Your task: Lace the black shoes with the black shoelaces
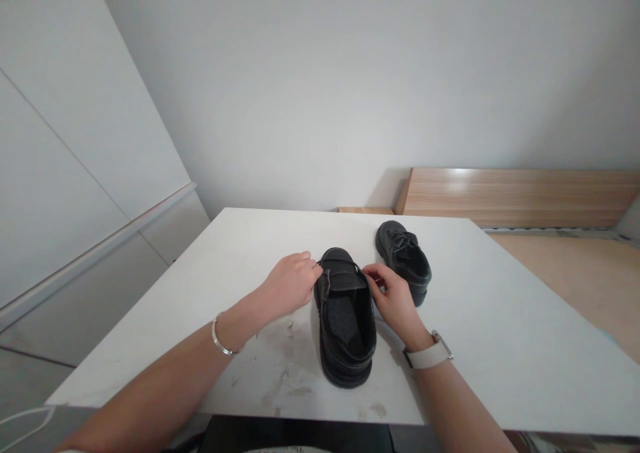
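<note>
Fingers of the left hand [295,280], just left of the frame's lower centre, are drawn together in a pinch, apparently on a thin black lace [345,260]. Those of the right hand [393,300], just right of centre, curl with thumb and forefinger close together against the side of a black shoe [347,371]; whether they grip the lace cannot be told.

Nearest, a dark surface [295,432] fills the bottom middle of the frame. Above it, brownish smudges [300,392] mark the white table [500,346]. A silver bracelet [216,336] circles the left wrist, a pale-strapped watch [431,356] the right. The shoe stands sole down between the hands at lower centre, heel toward the bottom edge, toe pointing up the frame. Beyond the right hand, right of centre, stands a second black shoe [421,270]. Farther back, a wooden headboard [500,193] stretches along the right, before a pale wall [350,86].
</note>
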The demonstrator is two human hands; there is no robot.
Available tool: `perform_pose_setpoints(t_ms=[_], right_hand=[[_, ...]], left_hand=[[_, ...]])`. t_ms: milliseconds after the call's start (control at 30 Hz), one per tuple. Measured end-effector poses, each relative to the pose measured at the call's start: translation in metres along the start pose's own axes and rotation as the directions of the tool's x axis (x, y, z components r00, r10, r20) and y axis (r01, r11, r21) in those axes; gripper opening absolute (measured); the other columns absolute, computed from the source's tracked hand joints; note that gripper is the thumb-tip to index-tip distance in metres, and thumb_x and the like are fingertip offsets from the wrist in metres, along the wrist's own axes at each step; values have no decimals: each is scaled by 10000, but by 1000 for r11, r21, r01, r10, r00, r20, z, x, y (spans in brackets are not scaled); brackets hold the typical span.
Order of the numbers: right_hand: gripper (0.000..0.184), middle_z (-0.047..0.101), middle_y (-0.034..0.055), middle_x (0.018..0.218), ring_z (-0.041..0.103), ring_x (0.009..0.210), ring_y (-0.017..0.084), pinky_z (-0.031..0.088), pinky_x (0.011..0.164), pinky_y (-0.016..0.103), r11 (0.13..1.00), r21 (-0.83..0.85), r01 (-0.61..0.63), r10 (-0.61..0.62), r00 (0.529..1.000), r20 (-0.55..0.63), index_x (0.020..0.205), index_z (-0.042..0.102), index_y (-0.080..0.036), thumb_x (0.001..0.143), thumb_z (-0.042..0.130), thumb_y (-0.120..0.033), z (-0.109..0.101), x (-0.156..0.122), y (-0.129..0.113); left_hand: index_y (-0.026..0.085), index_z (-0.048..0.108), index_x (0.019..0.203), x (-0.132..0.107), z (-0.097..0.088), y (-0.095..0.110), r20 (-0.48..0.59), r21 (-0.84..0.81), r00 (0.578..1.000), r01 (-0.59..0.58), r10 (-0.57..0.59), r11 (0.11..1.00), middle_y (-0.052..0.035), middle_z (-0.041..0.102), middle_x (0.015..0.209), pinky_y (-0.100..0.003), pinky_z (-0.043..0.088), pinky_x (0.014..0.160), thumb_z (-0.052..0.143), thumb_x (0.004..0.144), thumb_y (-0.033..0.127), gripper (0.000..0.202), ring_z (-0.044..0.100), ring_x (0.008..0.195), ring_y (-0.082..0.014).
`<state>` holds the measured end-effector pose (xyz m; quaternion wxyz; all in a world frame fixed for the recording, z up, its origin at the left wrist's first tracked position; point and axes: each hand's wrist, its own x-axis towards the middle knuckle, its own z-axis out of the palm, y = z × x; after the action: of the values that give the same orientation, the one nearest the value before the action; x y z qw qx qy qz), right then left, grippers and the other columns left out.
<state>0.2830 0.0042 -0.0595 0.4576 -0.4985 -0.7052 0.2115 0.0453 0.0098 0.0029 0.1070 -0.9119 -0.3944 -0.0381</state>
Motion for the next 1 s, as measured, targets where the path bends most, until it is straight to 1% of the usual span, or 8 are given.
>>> perform_pose_setpoints(t_ms=[233,367,533,667,733,767,900,1000], right_hand=[[186,704,62,868,632,762,198,507,723,323,1000,13,-1,1,1000,8,897,667,-188,929,544,-323,1,0,1],[186,706,60,861,632,754,195,512,726,320,1000,16,-3,3,1000,8,894,667,-189,931,544,-323,0,-1,0],[191,708,59,851,636,741,196,518,724,324,1000,25,-13,13,1000,10,893,664,-190,928,551,-340,0,0,-1],[190,708,61,857,647,758,202,519,728,325,999,37,-18,18,1000,8,900,666,-193,926,552,-343,0,0,0],[187,709,60,853,646,757,202,519,726,324,999,37,-18,18,1000,6,897,667,-194,925,555,-341,1,0,1],[185,708,59,850,643,756,201,518,726,322,999,36,-19,19,1000,6,895,667,-194,925,554,-338,0,-1,1],[186,698,55,845,631,755,197,507,721,317,999,32,-27,27,999,20,894,661,-190,929,544,-331,0,-1,0],[185,695,56,847,626,757,198,500,726,322,999,31,-32,31,999,25,895,661,-188,926,543,-327,0,-1,0]], left_hand=[[139,665,845,-10,0,-3,-18,-61,1000,-14,13,998,-81,691,816,-341,489,776,519,843,25,184,596,829,-229],[136,686,867,-10,4,-6,-41,-148,999,8,-14,989,-72,704,830,-337,493,772,494,874,30,220,604,840,-224],[154,731,926,-7,10,-9,-64,-312,994,62,-86,948,-66,731,853,-330,498,823,481,938,90,258,628,873,-212],[163,746,910,-3,12,-6,-51,-397,981,152,-187,905,-65,728,850,-313,497,812,493,952,129,259,648,858,-199],[165,741,869,-1,10,-4,-42,-388,978,171,-203,905,-62,721,831,-311,495,796,498,945,128,257,647,841,-197],[163,734,848,0,9,-4,-38,-368,981,161,-188,916,-62,718,818,-312,494,790,499,940,122,256,644,837,-201],[150,698,834,1,5,-3,-29,-244,997,57,-66,968,-68,707,810,-326,497,783,496,914,79,229,622,842,-215],[142,678,846,-2,4,-3,-32,-169,999,24,-30,985,-76,692,815,-339,505,797,496,886,41,212,606,845,-220]])
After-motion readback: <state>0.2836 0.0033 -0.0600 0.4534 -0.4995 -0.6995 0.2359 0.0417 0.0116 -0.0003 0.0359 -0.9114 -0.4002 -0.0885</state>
